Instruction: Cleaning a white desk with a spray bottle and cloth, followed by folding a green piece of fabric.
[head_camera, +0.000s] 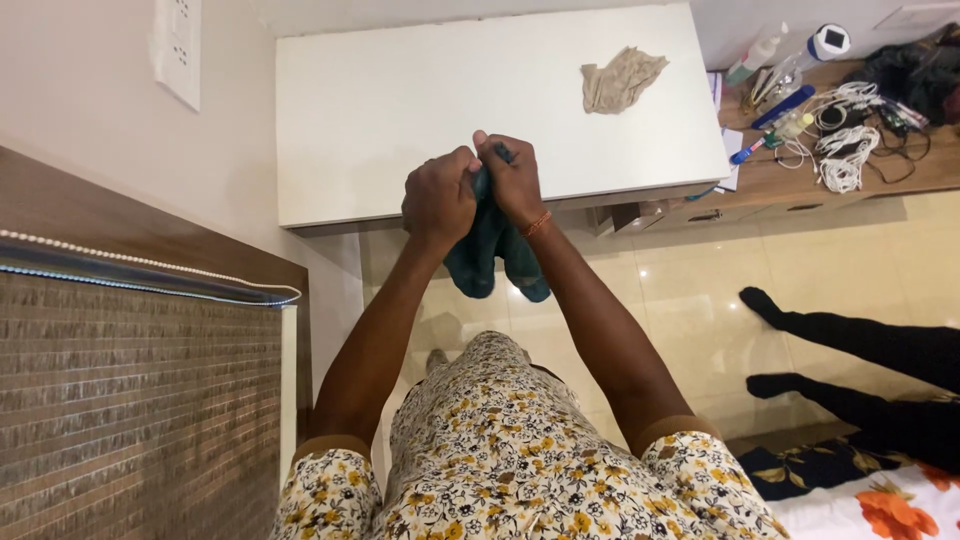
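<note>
Both hands — left hand, right hand — pinch dark teal socks in a tight grip above the white table.

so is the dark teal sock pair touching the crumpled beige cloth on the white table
Apart. The head view shows the dark teal socks held in both hands at the table's near edge, with bare white table between them and the beige cloth.

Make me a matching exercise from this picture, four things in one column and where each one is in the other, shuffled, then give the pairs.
Things
1. dark teal socks
2. beige cloth
3. white cables
4. wall switch plate

Places
A. on the wooden desk at the right
B. on the white table, far right corner
C. on the wall at upper left
D. held in both hands, left hand and right hand

Pairs: 1-D, 2-B, 3-A, 4-C
</note>
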